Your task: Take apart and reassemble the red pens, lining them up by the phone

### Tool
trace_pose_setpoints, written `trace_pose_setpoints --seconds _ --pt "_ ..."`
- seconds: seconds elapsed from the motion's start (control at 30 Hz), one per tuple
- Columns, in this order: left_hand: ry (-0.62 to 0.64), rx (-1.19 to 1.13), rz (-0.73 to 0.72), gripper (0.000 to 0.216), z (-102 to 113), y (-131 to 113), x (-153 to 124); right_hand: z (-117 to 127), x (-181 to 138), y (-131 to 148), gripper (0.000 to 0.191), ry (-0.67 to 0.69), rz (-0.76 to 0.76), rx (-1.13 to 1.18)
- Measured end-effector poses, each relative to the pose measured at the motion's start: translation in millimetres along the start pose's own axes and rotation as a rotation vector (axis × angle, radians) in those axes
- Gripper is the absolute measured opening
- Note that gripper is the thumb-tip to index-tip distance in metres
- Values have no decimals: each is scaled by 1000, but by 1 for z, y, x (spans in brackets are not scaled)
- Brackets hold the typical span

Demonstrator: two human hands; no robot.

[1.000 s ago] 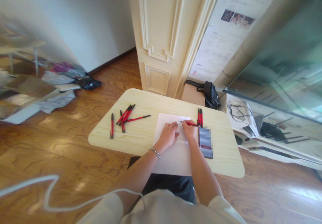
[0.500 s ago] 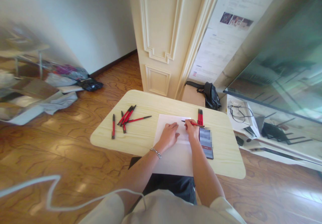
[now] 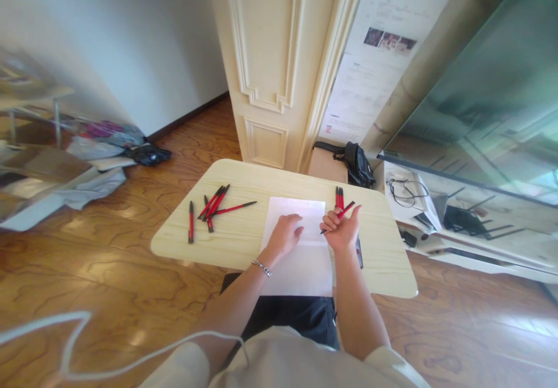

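Observation:
My left hand [image 3: 285, 234] rests on the white paper [image 3: 300, 274], its fingers loosely stretched over the sheet with nothing in them. My right hand [image 3: 342, 229] is turned palm up at the paper's right edge, fingers curled round a red pen with black ends [image 3: 347, 209] and thumb pointing away to the right. Just beyond that hand lie several red pens [image 3: 339, 195] side by side. Partly hidden under my right wrist is a phone [image 3: 359, 253]. On the table's left side sits a loose pile of red pens [image 3: 217, 202], with a single pen [image 3: 190, 222] apart from it.
The pale wooden table [image 3: 244, 178] has rounded corners. Behind it stand a cream panelled door [image 3: 265, 138] and a black bag [image 3: 358, 164] on a box. A white cabinet [image 3: 401, 202] with cables is at the right. A white cable [image 3: 174, 341] crosses near my left arm.
My right hand has turned over from a writing pose to palm up, the pen still in its fingers, and now covers most of the phone. My left hand stays on the paper.

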State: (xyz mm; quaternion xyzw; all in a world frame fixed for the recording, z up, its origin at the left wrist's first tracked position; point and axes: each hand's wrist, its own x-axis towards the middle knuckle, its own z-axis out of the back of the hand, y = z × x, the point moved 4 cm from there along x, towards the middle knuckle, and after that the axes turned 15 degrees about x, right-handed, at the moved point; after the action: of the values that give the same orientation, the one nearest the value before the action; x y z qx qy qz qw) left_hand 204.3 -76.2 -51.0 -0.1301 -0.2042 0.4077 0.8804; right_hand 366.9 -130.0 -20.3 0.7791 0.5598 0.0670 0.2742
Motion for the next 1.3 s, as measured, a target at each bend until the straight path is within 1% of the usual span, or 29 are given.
trace_pose_setpoints --seconds 0.03,0.1,0.27,0.43,0.5,0.63,0.73,0.8,0.87,0.93,1.0,1.07,1.17,1.3 --pt "-20 -27 25 28 4 1 -4 1 -1 1 64 -7 -12 0" --pt "-47 -77 77 26 10 3 -12 5 -1 3 66 -27 -14 -10" --pt "-50 -172 159 23 18 4 -27 7 1 1 59 -12 -29 7" --pt "-23 -299 199 24 22 -2 -37 -2 1 2 60 -4 43 34" --pt "12 -378 193 24 22 -9 -39 -8 1 3 51 14 105 52" --pt "136 -600 195 31 14 -26 -44 -19 -1 3 19 76 269 115" --pt "211 -827 244 38 6 -39 -44 -25 -8 -1 12 126 311 142" --pt "223 -979 303 42 3 -44 -43 -28 -16 -7 12 145 307 118" --pt "194 -1138 372 42 3 -47 -40 -29 -27 -14 13 166 284 69" --pt "127 -1313 448 41 5 -46 -36 -26 -38 -22 13 184 258 -1" --pt "51 -1470 522 40 7 -43 -33 -16 -47 -29 13 167 253 -105" --pt "2 -1580 574 42 8 -38 -31 -2 -54 -31 17 110 265 -260" --pt "-18 -1631 585 39 7 -32 -28 17 -60 -28 26 59 217 -526" --pt "31 -1551 523 33 5 -31 -26 24 -60 -16 27 103 70 -692"
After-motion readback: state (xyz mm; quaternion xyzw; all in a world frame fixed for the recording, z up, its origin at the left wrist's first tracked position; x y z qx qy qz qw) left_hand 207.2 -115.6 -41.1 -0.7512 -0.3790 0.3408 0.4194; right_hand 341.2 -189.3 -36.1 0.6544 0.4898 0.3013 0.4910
